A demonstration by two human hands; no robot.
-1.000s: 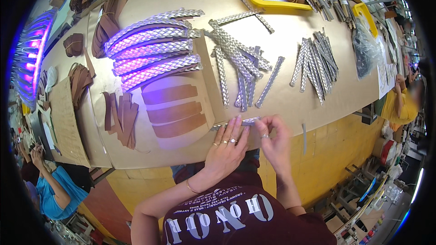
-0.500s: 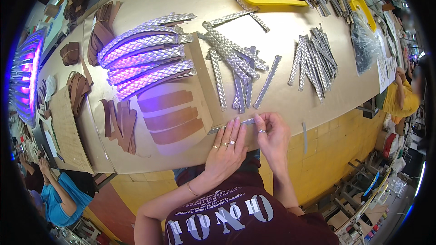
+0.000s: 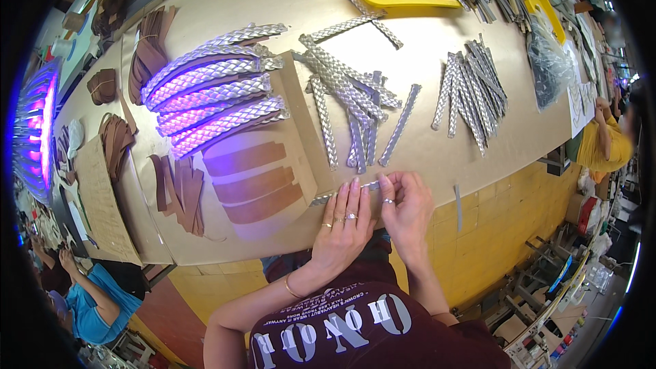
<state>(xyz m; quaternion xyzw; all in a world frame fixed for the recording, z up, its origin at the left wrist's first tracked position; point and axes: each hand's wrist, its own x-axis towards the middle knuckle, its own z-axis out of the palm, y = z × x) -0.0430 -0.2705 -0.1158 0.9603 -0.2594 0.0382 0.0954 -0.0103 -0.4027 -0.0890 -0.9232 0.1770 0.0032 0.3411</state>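
Observation:
At the table's near edge lies a narrow silver braided strip (image 3: 323, 199). My left hand (image 3: 345, 222) rests flat across it, fingers stretched out side by side, covering its middle. The right end of the strip is pinched between the thumb and fingers of my right hand (image 3: 408, 208), which partly hide it. Beyond my hands is a loose pile of braided strips (image 3: 355, 92). To the left, wide silver braided straps (image 3: 219, 87) lie in a row on a cardboard board (image 3: 304, 130), above several flat brown strips (image 3: 256, 181).
A second pile of braided strips (image 3: 471, 92) lies to the right. Brown strip bundles (image 3: 147, 55) and a glowing purple lamp (image 3: 44, 133) are on the left. A yellow tray (image 3: 410, 3) stands at the back. Co-workers in blue (image 3: 106, 304) and yellow (image 3: 605, 140) sit at either side.
The view has shifted slightly. My left hand still lies flat on the braided strip, and my right fingers still pinch its end, their pose slightly altered.

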